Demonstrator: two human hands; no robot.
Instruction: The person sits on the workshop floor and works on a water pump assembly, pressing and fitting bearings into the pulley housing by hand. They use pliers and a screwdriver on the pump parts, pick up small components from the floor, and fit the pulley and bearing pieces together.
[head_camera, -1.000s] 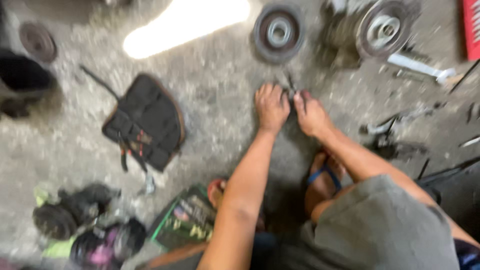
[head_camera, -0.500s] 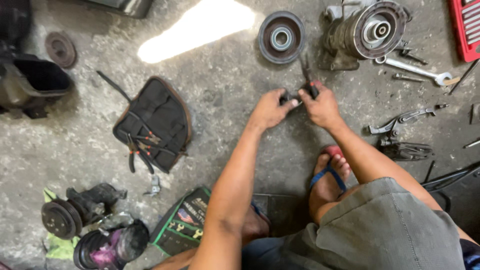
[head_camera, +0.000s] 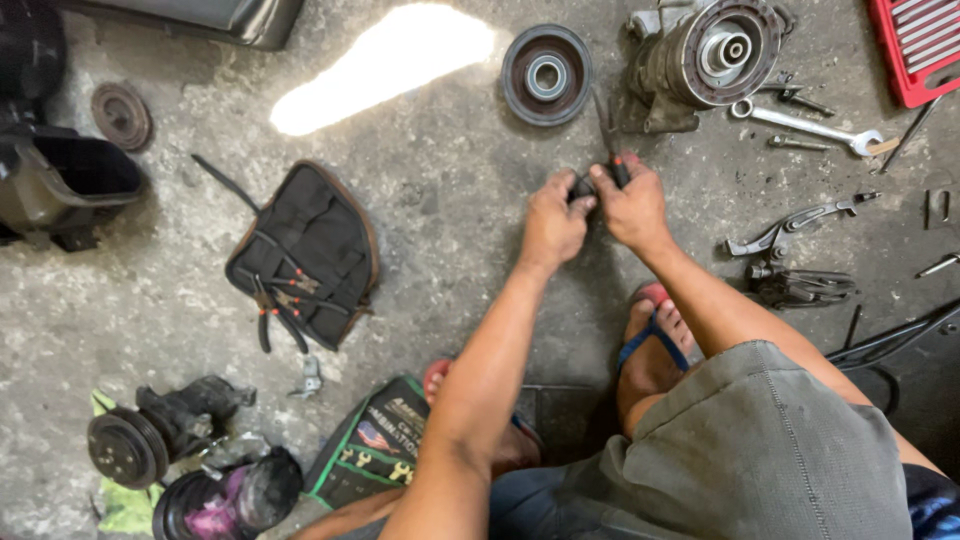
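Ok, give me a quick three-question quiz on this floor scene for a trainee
1. True or false: the right hand grips pliers whose tips point toward the round pulley.
2. What lies nearest the black tool pouch? A. red tray B. a small metal bracket C. combination wrench
3. Fill in: the left hand pinches a small dark ____, too hidden to identify further.

Key: 1 true; 2 B, the small metal bracket; 3 part.
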